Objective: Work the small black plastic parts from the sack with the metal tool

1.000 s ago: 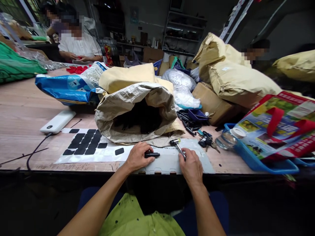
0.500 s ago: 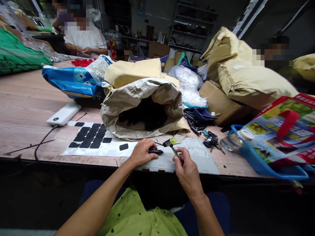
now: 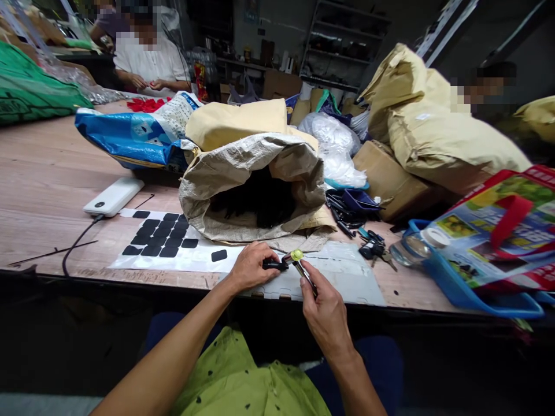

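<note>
My left hand (image 3: 252, 267) is closed on a short black pen-like piece (image 3: 277, 265), held low over a grey board (image 3: 342, 277) at the table's front edge. In my right hand (image 3: 324, 303) is a small hammer (image 3: 309, 276), gripped by its handle. Its head, with a translucent yellow-green face, is at the tip of the black piece; whether they touch, I cannot tell. Just behind my hands lies an open woven sack (image 3: 195, 216) with dark pieces inside. A white sheet (image 3: 173, 263) bearing several black rounded patches (image 3: 160, 237) is left of my left hand.
A white power bank (image 3: 115, 195) with a cable lies at left. Keys (image 3: 377, 248), a clear bottle (image 3: 410, 251) and a blue basket (image 3: 481, 297) holding a colourful bag are at right. Stuffed sacks (image 3: 451, 144) and a blue bag (image 3: 125, 136) stand behind. Other people sit across the table.
My right hand has shifted slightly left, bringing the hammer's head from beyond the black piece to its tip. My left hand stays nearly still. A person opposite has raised their hands, holding something red.
</note>
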Demonstrator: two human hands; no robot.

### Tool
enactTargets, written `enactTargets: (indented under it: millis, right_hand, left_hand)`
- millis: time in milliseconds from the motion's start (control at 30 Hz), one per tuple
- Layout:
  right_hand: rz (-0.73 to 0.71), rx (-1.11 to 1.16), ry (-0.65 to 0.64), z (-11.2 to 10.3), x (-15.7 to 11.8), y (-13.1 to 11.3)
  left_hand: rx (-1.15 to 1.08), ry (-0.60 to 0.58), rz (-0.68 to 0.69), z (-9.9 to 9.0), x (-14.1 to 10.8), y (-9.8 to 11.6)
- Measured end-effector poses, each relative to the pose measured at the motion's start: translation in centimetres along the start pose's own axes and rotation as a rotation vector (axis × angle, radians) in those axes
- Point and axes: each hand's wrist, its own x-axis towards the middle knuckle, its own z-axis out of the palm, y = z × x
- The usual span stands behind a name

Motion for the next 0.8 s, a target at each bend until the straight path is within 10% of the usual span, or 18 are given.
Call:
enactTargets:
  millis: [367,800]
  right_hand:
    - [-0.183,-0.200,0.028,1.9,-1.1,-1.5]
    - [-0.080,-0.192,0.080,1.2,-1.4,-1.1]
  left_hand:
    - [0.017,-0.012,-0.028,-0.2,0.1,0.2]
    - [-0.037,0.004,-0.065,0.2,0.1,-0.1]
